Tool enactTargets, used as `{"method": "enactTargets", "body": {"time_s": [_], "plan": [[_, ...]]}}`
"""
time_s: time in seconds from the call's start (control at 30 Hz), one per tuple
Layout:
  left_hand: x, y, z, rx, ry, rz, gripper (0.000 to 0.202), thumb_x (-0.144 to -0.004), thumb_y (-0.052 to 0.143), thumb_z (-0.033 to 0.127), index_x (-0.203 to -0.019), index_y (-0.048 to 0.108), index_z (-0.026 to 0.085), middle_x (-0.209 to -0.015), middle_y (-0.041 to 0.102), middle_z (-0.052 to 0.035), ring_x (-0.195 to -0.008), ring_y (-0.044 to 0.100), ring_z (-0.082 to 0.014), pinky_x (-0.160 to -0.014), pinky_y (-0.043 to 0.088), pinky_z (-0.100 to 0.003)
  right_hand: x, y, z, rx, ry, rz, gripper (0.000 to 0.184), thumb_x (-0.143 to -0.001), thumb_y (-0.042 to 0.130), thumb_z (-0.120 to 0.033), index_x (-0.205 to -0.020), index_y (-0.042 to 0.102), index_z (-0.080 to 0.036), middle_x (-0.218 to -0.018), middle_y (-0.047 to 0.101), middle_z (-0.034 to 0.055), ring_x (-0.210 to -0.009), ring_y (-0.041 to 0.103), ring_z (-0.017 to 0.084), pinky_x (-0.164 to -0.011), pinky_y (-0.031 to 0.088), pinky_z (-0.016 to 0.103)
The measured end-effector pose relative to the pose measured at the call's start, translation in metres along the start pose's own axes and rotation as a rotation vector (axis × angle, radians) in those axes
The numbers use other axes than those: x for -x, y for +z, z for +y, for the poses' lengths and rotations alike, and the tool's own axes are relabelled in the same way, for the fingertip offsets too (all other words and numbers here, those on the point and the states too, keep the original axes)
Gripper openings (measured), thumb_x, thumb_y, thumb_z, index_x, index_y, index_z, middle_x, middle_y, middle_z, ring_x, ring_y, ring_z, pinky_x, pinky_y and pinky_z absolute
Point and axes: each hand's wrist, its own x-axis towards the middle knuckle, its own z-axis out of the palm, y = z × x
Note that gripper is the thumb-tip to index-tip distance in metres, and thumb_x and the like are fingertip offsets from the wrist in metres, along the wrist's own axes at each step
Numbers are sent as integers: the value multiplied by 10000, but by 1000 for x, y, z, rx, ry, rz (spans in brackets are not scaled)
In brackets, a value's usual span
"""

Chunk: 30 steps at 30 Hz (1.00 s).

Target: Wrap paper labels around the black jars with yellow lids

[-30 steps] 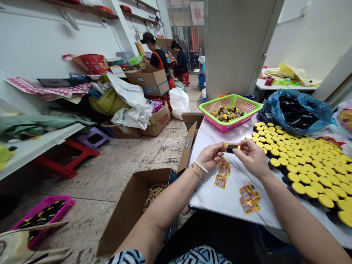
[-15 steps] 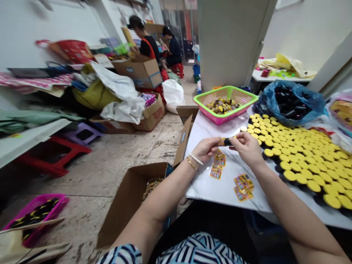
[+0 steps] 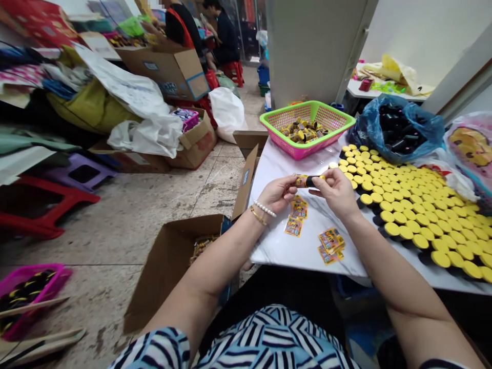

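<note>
Both hands hold a small black cylinder (image 3: 309, 180) above the white marble table (image 3: 271, 177). A printed yellow-and-orange label (image 3: 301, 181) covers its left part. My left hand (image 3: 277, 193) pinches the labelled end, and my right hand (image 3: 334, 193) grips the black end. Loose printed labels (image 3: 299, 207) lie just below my hands, with a small stack of them (image 3: 330, 245) nearer the table's front edge. To the right of my right hand stand rows of black pieces with round yellow tops (image 3: 417, 215).
A green-and-pink mesh basket (image 3: 307, 128) of small wrapped items sits at the table's back. Behind the rows, a blue plastic bag (image 3: 395, 130) holds black cylinders. To my left stand an open cardboard box (image 3: 172, 261) and a pink crate (image 3: 31, 297). Two seated people (image 3: 202, 31) work farther back.
The whole scene has shifted left and up in the picture as my head moved. Both hands keep hold of the cylinder above the table.
</note>
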Motion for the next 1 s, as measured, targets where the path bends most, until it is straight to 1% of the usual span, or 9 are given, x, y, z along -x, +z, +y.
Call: {"method": "enactTargets", "body": {"time_s": [0.07, 0.23, 0.33, 0.43, 0.53, 0.67, 0.77, 0.93, 1.0], "plan": [[1, 0, 0, -14, 19, -8, 100, -949, 671, 130, -871, 667, 66, -782, 702, -62, -431, 449, 3, -323, 248, -95, -1, 0, -2, -33, 10, -9, 529, -720, 867, -599, -898, 515, -247, -718, 646, -72, -728, 730, 155, -752, 697, 364], [2, -5, 2, -82, 51, -55, 55, -894, 720, 116, -906, 691, 71, -800, 706, -51, -420, 428, 6, -316, 242, -101, -6, -11, -7, 39, 6, 37, 492, -707, 878, -591, -872, 591, -226, -745, 691, -31, -712, 716, 149, -739, 682, 339], [1, -5, 4, -50, 34, -50, 23, -910, 691, 99, -899, 682, 81, -784, 696, -45, -419, 439, 2, -316, 237, -97, -8, -16, -10, -19, 1, 55, 468, -721, 872, -587, -865, 611, -225, -782, 685, -28, -754, 720, 144, -803, 676, 348], [3, -1, 5, 22, -7, -27, 67, -945, 638, 72, -886, 668, 81, -770, 687, -43, -416, 440, 3, -321, 237, -91, -7, -11, -10, -114, -25, 63, 466, -770, 816, -624, -911, 587, -243, -887, 691, -22, -843, 743, 153, -872, 666, 366], [5, 5, 5, 63, -41, -8, 93, -970, 611, 61, -892, 662, 71, -762, 679, -46, -408, 425, 12, -327, 239, -83, -4, -2, -6, -115, -40, 24, 467, -805, 767, -652, -962, 570, -259, -958, 707, -8, -918, 750, 167, -889, 657, 356], [7, 8, 4, 108, -74, -39, 148, -1017, 542, 74, -913, 647, 74, -762, 668, -48, -402, 411, 16, -331, 243, -77, -2, 5, 1, -140, -15, 4, 476, -778, 808, -624, -961, 567, -256, -925, 710, -13, -883, 748, 164, -903, 653, 373], [7, 8, 4, 119, -81, -33, 165, -1025, 533, 85, -901, 643, 75, -773, 680, -58, -401, 409, 14, -328, 245, -79, 1, 4, 1, -69, -24, -16, 462, -779, 824, -587, -969, 559, -259, -863, 704, -24, -824, 744, 168, -857, 660, 377], [6, 7, 4, 114, -89, -58, 159, -1010, 567, 103, -886, 660, 65, -787, 697, -65, -410, 388, 16, -328, 231, -84, 8, 2, -4, 155, -164, 30, 412, -814, 798, -552, -994, 555, -273, -831, 696, -19, -750, 715, 167, -764, 639, 318], [6, 7, 3, 70, -48, -54, 134, -981, 618, 119, -871, 674, 67, -789, 705, -66, -422, 384, 12, -336, 228, -91, 10, 3, -5, 191, -191, 37, 386, -822, 793, -533, -984, 556, -275, -826, 687, -20, -747, 711, 168, -738, 623, 304]]}}
